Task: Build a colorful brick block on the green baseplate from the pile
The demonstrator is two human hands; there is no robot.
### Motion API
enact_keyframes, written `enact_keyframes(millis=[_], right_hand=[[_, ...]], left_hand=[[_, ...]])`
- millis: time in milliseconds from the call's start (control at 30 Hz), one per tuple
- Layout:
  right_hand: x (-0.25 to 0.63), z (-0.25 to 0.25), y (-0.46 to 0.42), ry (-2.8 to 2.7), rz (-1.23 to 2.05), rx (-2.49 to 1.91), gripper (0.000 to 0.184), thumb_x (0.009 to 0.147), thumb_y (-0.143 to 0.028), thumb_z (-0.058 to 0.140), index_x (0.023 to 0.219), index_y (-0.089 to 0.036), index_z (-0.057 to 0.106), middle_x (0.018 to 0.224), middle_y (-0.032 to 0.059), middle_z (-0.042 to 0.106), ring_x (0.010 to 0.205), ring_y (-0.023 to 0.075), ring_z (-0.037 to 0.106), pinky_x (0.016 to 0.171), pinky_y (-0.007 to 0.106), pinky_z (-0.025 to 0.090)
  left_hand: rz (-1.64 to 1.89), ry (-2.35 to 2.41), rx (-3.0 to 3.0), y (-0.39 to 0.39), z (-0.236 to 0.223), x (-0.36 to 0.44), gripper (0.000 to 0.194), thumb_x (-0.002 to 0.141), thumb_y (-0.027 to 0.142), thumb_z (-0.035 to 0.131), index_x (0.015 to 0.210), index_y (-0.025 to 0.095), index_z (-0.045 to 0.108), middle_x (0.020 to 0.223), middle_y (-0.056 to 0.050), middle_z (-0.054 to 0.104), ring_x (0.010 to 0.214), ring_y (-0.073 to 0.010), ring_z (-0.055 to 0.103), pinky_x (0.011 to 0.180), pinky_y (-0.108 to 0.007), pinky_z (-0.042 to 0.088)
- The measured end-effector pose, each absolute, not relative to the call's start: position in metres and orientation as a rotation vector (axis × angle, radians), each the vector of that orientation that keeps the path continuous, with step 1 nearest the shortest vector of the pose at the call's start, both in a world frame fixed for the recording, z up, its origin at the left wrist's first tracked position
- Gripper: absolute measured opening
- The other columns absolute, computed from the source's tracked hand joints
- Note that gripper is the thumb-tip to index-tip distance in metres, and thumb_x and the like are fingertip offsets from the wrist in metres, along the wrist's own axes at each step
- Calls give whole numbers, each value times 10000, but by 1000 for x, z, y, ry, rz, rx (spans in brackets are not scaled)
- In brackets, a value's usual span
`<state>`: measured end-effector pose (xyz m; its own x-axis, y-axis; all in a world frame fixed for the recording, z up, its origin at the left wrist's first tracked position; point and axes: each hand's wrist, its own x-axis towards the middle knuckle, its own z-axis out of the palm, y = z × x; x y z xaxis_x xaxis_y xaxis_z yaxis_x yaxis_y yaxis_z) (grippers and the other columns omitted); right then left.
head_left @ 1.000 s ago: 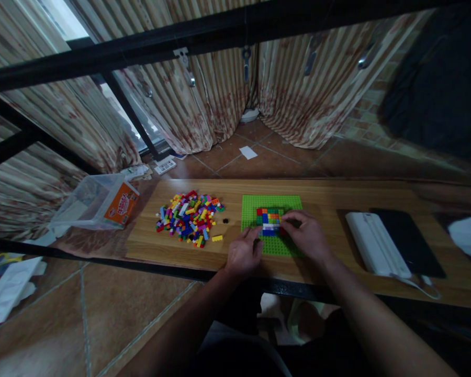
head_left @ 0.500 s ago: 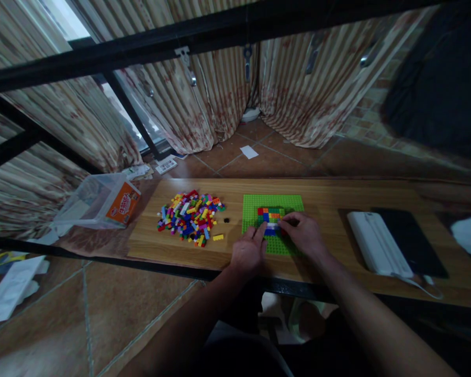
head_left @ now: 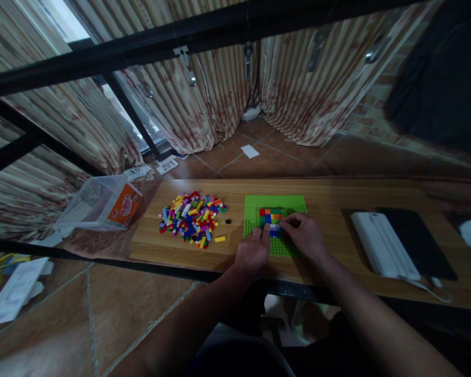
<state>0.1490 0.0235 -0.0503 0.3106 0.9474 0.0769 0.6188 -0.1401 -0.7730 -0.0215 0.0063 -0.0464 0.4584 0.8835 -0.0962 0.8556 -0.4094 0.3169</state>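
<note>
A green baseplate lies on the wooden table with a small block of coloured bricks built on it. My left hand rests on the plate's near left edge, fingers curled, fingertips touching the near side of the brick block. My right hand covers the plate's right part, its fingers pinched against the block's right side. Whether either hand holds a loose brick is hidden. A pile of loose coloured bricks lies left of the plate.
A clear plastic tub with an orange label lies tipped at the table's left end. A white flat device on a black pad sits at the right. A black metal frame crosses above. Two stray bricks lie near the pile.
My left hand has slid right and forward onto the plate, up against the brick block. My right hand has stayed at the block's right side. The view shifted slightly.
</note>
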Motion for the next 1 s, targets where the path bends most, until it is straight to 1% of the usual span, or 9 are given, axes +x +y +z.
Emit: enact_keyframes(millis=[167,333,500,533,600,700,767,900,1000], right_hand=[[149,-50,23,-1437,549,-1828,201,739,-398,617,701,-205,654,748,37,650,685,182,592,686,336,459],[153,-53,24,-1392,635,-1791,263,733,-463,616,720,-206,670,751,32,674,683,190,607,680,338,458],[164,-49,24,-1256,728,-1752,353,771,-532,557,741,-211,701,713,34,702,680,202,621,662,328,448],[166,-47,24,-1208,735,-1761,350,765,-532,561,741,-214,704,708,34,705,682,207,626,658,328,448],[168,-43,23,-1132,733,-1777,331,748,-526,575,735,-221,704,698,34,707,686,214,634,650,328,450],[169,-39,21,-1102,724,-1777,317,735,-520,588,730,-224,702,699,38,711,682,219,642,634,325,452],[168,-38,20,-1122,720,-1771,319,735,-520,592,725,-221,703,697,37,712,673,216,642,621,321,448],[167,-38,19,-1163,726,-1784,317,740,-511,593,728,-219,716,691,34,713,659,207,632,603,313,436],[167,-38,18,-1170,729,-1807,319,737,-514,600,730,-220,723,697,39,717,654,204,630,590,307,431]], left_hand=[[87,1459,2412,7,-45,-22,528,969,279,327,1483,160,323,1171,-162,562,999,-265,604,803,-354,520],[145,1450,2409,5,-42,-26,533,967,320,358,1479,175,325,1193,-142,566,1036,-253,605,850,-347,513],[316,1421,2338,-6,-29,-41,609,939,302,420,1509,212,229,1268,-123,547,1067,-221,602,916,-339,502],[369,1425,2319,-8,-27,-47,600,935,290,420,1502,203,242,1279,-126,543,1080,-217,596,941,-342,494],[489,1461,2280,-11,-25,-62,543,926,257,421,1453,170,325,1268,-137,547,1105,-214,583,975,-350,479],[636,1582,2214,-12,-29,-92,418,907,201,427,1321,155,460,1196,-133,574,1091,-215,584,958,-362,491],[701,1676,2171,-10,-32,-112,368,898,182,438,1260,164,499,1183,-127,575,1061,-215,596,931,-366,503],[683,1834,2103,-9,-32,-137,305,901,184,439,1187,187,548,1151,-102,583,953,-192,622,858,-338,522],[572,1905,2106,-9,-30,-141,271,914,206,435,1139,198,586,1153,-89,577,932,-181,627,822,-313,527]])
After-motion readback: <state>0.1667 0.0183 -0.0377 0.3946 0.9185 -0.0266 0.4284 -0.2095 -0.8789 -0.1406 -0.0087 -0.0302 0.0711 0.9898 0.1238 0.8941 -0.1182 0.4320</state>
